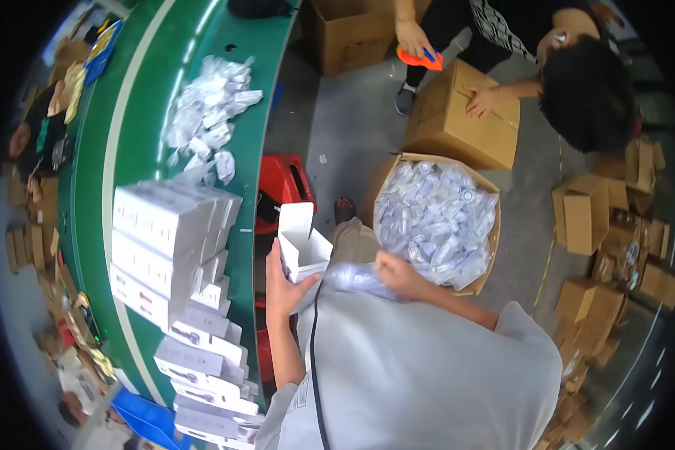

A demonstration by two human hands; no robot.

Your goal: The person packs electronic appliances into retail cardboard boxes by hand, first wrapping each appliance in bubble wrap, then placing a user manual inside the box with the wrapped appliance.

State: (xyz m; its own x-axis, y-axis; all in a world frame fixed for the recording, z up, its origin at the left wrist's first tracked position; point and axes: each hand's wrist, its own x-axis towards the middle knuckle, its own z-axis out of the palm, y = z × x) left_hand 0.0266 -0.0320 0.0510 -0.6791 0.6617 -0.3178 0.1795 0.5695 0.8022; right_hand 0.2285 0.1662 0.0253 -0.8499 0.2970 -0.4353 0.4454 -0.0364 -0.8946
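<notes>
The left hand [281, 281] grips an open white box [307, 255]; the right hand [397, 275] grasps a bagged item [355, 278] beside it, not yet inside; beyond, a carton [376, 187] holds many more, while stacked boxes [161, 240] on the surface [246, 159] look finished

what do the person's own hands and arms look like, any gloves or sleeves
The left hand and right hand are bare, with no gloves visible. Short sleeves of a light grey shirt leave the forearms uncovered. No watch or bracelet shows on either wrist. A thin black cable runs down over the shirt.
</notes>
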